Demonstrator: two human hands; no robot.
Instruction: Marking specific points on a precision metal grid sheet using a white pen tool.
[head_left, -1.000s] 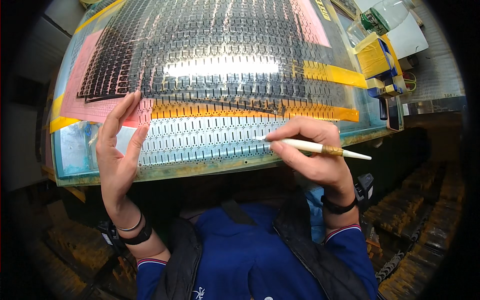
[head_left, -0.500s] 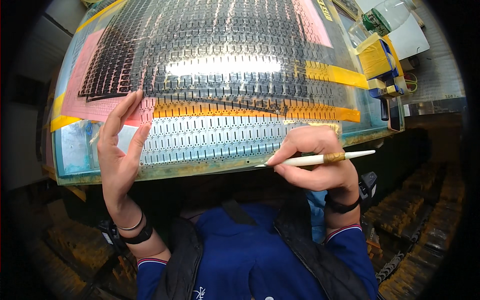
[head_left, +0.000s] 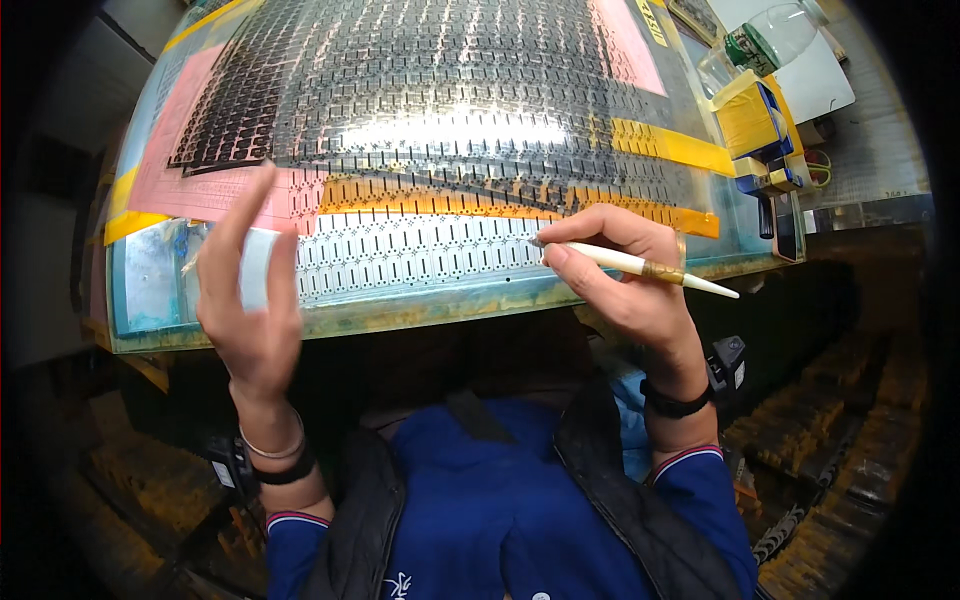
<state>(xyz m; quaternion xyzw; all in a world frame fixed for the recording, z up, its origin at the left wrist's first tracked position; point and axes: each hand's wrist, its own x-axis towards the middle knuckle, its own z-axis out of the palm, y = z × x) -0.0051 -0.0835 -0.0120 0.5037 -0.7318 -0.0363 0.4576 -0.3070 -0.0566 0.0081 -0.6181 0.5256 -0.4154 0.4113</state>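
Teal-edged bench [head_left: 740, 228]; black-patterned film [head_left: 420, 252] lies across it. Right hand [head_left: 628, 290], pinching cream pen-shaped tool [head_left: 622, 262], has shifted from front edge back over film. Left hand [head_left: 250, 325] open, blurred; contact unclear.

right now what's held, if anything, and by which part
The right hand pinches a white pen-shaped tool near its front end; the left hand, blurred, holds nothing visible.

White writing [head_left: 401, 586] on blue shirt [head_left: 470, 500]; characters [head_left: 650, 16] on yellow label [head_left: 657, 36]; print [head_left: 745, 42] on green bottle label [head_left: 752, 50].
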